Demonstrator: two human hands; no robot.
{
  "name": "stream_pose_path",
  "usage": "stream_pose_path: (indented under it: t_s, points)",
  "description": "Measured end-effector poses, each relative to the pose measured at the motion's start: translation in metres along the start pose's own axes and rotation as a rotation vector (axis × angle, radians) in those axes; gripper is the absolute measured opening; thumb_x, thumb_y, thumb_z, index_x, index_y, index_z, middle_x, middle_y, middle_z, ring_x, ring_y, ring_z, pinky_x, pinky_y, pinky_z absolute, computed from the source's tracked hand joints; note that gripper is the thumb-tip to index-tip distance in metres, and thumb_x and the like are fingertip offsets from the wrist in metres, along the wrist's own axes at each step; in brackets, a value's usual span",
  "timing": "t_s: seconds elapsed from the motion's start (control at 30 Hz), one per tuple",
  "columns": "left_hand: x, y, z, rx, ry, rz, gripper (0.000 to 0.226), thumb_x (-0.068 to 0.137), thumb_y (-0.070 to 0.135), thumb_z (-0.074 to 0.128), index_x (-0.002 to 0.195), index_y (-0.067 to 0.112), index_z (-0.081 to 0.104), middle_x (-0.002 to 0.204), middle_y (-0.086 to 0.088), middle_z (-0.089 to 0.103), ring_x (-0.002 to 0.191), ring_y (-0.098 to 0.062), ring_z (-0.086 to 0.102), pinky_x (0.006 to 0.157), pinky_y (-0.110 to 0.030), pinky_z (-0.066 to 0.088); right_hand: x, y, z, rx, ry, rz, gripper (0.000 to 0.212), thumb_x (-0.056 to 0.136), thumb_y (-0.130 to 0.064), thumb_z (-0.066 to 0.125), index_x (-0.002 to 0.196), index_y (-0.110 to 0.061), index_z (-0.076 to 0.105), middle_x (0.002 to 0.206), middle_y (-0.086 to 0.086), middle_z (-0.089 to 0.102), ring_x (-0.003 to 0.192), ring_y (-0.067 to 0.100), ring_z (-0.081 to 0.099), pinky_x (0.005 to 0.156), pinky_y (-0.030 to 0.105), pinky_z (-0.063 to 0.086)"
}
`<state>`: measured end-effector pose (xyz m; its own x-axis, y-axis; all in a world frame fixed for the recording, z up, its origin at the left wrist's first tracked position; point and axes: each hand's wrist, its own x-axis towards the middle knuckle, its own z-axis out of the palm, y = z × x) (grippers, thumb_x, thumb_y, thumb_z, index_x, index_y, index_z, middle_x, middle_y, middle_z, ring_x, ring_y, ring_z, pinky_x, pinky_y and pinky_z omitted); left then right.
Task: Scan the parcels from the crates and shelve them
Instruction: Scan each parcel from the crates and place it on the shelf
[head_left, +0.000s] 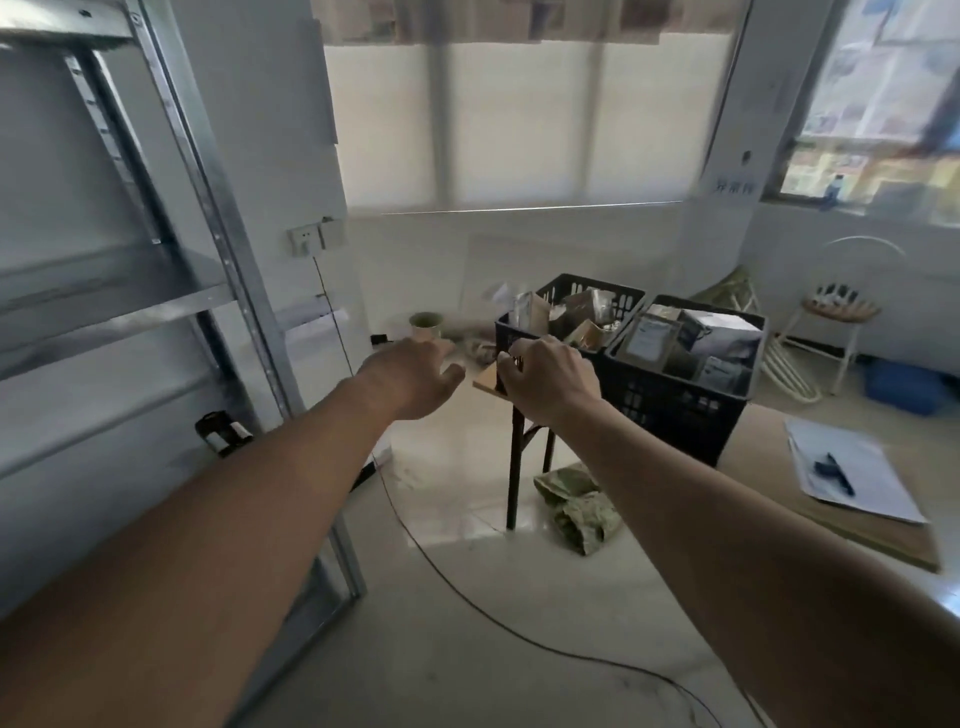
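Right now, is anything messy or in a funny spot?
Yes. Crumpled greenish bags lie on the floor under the table, and a black cable trails loose across the floor where feet could catch it. The two black crates sit upright on the table, heaped with parcels.

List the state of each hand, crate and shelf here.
left hand: empty, fingers relaxed.
right hand: empty, fingers loosely curled.
left crate: holds parcels.
right crate: full of parcels.
metal shelf: no parcels visible.
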<state>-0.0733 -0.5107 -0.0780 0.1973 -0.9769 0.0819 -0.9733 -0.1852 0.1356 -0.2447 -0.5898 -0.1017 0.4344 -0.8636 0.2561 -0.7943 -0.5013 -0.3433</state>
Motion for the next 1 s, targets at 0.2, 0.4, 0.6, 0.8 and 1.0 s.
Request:
stream_pose_path:
  t_s: [0.2, 0.4, 0.6, 0.8, 1.0]
  points:
    - [0.109, 0.018, 0.026, -0.015, -0.048, 0.040, 0.053, 0.109, 0.050, 0.035, 0.155, 0.025, 0.047, 0.158, -0.009, 0.043, 0.140, -0.031, 0.048, 0.111, -0.049, 0.044, 0.082, 0.062, 0.021, -0.013, -0.003, 0.052, 0.053, 0.102, -0.059, 0.036, 0.113, -0.022, 0.072, 0.106, 0.010, 0.069, 0.096, 0.034, 0.067, 0.086, 0.049, 0.058]
    - [0.236, 0.002, 0.074, -0.028, -0.077, 0.084, 0.052, 0.109, 0.050, 0.035, 0.150, 0.023, 0.051, 0.155, -0.007, 0.046, 0.139, -0.030, 0.048, 0.110, -0.052, 0.046, 0.190, 0.106, 0.068, -0.043, -0.016, 0.081, 0.050, 0.104, -0.057, 0.040, 0.118, -0.021, 0.072, 0.109, 0.010, 0.067, 0.098, 0.033, 0.066, 0.087, 0.048, 0.057]
    - [0.363, -0.020, 0.111, -0.043, -0.125, 0.108, 0.052, 0.109, 0.050, 0.037, 0.151, 0.023, 0.051, 0.152, -0.005, 0.046, 0.136, -0.030, 0.052, 0.108, -0.050, 0.048, 0.294, 0.138, 0.116, -0.047, -0.092, 0.120, 0.048, 0.108, -0.053, 0.041, 0.129, -0.020, 0.069, 0.121, 0.012, 0.064, 0.109, 0.035, 0.063, 0.095, 0.050, 0.053]
    - [0.460, -0.029, 0.137, -0.057, -0.176, 0.090, 0.049, 0.108, 0.048, 0.040, 0.146, 0.020, 0.054, 0.146, -0.004, 0.048, 0.132, -0.030, 0.053, 0.107, -0.049, 0.047, 0.384, 0.171, 0.148, -0.047, -0.152, 0.158, 0.047, 0.106, -0.053, 0.041, 0.124, -0.020, 0.070, 0.119, 0.011, 0.066, 0.109, 0.036, 0.064, 0.093, 0.046, 0.053]
    - [0.540, -0.035, 0.179, -0.061, -0.229, 0.036, 0.046, 0.109, 0.043, 0.044, 0.148, 0.022, 0.054, 0.147, -0.004, 0.051, 0.129, -0.032, 0.054, 0.107, -0.050, 0.048, 0.466, 0.206, 0.197, 0.012, -0.233, 0.116, 0.039, 0.106, -0.049, 0.047, 0.124, -0.020, 0.066, 0.115, 0.010, 0.062, 0.103, 0.032, 0.064, 0.091, 0.048, 0.055]
